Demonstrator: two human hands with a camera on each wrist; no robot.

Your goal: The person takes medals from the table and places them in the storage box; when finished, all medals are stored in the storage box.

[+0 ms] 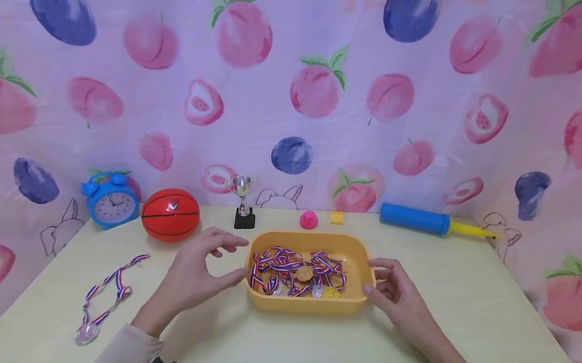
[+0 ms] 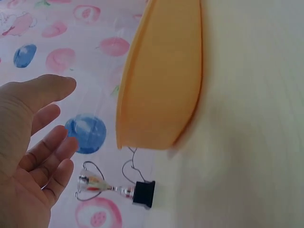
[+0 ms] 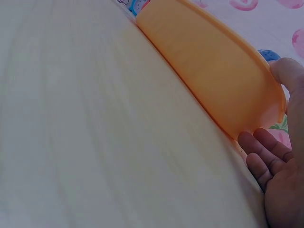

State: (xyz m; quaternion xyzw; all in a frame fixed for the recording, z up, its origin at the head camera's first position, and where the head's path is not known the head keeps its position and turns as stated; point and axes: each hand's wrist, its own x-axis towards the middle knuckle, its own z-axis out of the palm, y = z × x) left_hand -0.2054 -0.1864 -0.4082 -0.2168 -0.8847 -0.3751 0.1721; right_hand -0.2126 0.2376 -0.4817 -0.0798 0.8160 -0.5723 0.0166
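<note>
Pale table (image 1: 301,354) against fruit-print curtain (image 1: 303,85) bears orange tray (image 1: 302,305).

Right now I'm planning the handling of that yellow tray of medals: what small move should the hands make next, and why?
Probably close both hands onto the tray: the left hand and right hand flank its ends with open fingers, gripping nothing.

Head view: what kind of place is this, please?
Probably a staged tabletop set, not a lived-in room: a pale yellow table closed in by pink fruit-print cloth, with a small silver trophy and an orange plastic tray of ribboned medals.
</note>
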